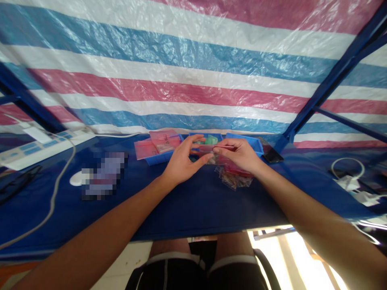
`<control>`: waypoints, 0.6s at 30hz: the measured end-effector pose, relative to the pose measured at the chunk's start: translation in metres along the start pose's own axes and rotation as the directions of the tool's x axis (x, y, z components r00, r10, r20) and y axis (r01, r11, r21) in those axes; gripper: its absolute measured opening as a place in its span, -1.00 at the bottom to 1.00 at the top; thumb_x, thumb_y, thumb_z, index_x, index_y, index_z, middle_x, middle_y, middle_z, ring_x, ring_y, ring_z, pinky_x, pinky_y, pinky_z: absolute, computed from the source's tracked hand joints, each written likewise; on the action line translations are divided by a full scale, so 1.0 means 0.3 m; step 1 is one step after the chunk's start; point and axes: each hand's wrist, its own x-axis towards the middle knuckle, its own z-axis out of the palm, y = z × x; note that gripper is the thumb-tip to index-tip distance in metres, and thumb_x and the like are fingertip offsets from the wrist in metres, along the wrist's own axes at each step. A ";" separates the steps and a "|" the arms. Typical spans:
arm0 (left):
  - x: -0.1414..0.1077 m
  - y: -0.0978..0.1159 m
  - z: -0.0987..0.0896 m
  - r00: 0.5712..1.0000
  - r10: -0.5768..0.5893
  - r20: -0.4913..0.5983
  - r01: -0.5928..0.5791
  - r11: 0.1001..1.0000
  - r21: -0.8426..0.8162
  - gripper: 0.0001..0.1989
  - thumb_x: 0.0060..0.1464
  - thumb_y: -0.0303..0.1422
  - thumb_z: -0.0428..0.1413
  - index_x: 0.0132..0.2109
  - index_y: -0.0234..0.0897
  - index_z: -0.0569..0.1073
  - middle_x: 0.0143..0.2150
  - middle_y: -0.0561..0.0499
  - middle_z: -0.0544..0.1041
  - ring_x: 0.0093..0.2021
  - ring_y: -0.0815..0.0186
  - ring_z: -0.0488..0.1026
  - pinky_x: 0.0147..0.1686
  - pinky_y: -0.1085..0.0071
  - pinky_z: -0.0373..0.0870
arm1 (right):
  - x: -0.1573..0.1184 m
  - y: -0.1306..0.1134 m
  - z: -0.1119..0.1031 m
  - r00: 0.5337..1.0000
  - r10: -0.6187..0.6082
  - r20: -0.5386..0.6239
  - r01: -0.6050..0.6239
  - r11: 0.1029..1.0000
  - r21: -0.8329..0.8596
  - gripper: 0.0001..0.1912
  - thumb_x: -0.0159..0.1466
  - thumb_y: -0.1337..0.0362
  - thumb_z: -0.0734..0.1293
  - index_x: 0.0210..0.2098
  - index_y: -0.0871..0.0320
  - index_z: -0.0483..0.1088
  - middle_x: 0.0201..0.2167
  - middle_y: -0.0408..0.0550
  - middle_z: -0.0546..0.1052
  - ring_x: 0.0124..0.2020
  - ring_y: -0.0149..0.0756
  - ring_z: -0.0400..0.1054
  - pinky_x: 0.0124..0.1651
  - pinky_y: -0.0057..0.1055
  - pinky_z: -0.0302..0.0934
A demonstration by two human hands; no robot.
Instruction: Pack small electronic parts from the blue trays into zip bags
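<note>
Your right grip point(237, 156) is clamped on a thin red strip point(225, 148), which runs sideways toward your left grip point(183, 163), open with its fingers apart just beside the strip's tip.

A pink, white and blue striped tarp point(181, 68) fills twelve o'clock behind the desk point(196, 209), flanked by blue metal frame bars point(341, 72); white floor tiles point(127, 262) show at seven, bright sunlight point(305, 257) at five.
</note>
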 end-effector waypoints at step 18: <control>0.013 0.023 -0.020 0.966 0.245 -0.078 -0.227 0.955 0.192 -0.80 0.43 -0.25 0.19 0.04 -0.23 0.65 0.04 -0.15 0.59 -0.03 0.24 0.58 -0.08 0.33 0.57 | 0.010 0.019 0.020 0.949 -0.023 -0.314 0.031 0.999 0.021 -0.61 0.26 -0.12 0.58 -0.16 0.05 0.68 -0.34 -0.12 0.65 -0.36 -0.25 0.46 -0.26 -0.32 0.41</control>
